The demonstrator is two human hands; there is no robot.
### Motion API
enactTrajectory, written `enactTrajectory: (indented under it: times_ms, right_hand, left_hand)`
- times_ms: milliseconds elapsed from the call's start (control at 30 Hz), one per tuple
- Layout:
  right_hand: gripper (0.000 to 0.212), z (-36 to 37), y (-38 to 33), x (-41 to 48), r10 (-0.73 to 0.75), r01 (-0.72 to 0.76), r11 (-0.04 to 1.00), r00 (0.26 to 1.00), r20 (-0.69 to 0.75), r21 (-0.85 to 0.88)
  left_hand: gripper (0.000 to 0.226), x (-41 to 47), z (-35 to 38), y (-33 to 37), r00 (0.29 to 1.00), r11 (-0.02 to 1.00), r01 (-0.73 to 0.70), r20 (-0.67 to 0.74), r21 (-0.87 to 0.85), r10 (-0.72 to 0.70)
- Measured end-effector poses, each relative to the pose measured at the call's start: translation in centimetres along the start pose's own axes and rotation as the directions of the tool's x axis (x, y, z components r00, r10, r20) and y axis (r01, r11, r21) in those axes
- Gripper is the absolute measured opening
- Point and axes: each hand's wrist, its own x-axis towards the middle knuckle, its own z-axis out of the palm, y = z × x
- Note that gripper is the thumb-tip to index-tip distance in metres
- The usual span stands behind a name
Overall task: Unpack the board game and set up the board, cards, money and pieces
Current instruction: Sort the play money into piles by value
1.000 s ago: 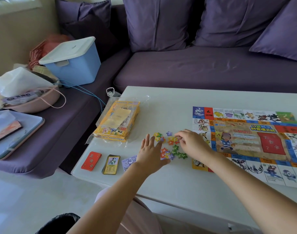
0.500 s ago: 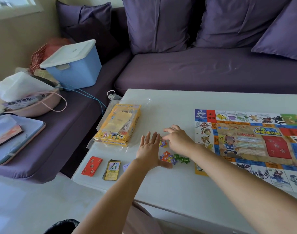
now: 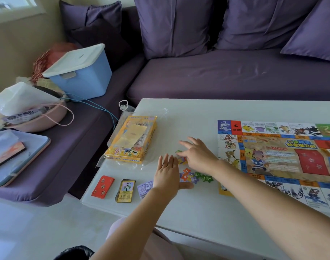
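Observation:
The game board lies unfolded on the right of the white table. Several small star-shaped pieces in orange, purple and green lie just left of it. My left hand rests flat on the table beside them, fingers straight, partly covering the purple money stack. My right hand hovers over the far stars with fingers spread, touching them. A red card deck and a yellow card deck lie near the front left edge. The yellow game box sits in clear wrap behind them.
A purple sofa runs behind and left of the table. On it stand a blue lidded bin, a pink bowl with a white bag and a tray. Thin cables trail toward the table's corner.
My right hand has moved left and away from the board, over the far stars, its fingers spreading. My left hand has barely moved. The stars have been pushed closer together.

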Motion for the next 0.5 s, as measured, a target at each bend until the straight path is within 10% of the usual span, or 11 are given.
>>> enactTrajectory:
  times_ms: [267,500]
  right_hand:
    - [0.063,-2.0,1.8,0.5,0.129,-0.128,0.99,0.991,0.019,-0.066]
    - [0.067,-1.8,1.5,0.7,-0.089,0.088,0.996,0.983,0.157,0.016]
  left_hand:
    - [0.114,0.1,-0.3,0.0,0.999,1.0,-0.011,0.045,0.018,0.01]
    - [0.113,0.2,-0.5,0.2,0.997,1.0,-0.002,0.081,0.018,0.001]
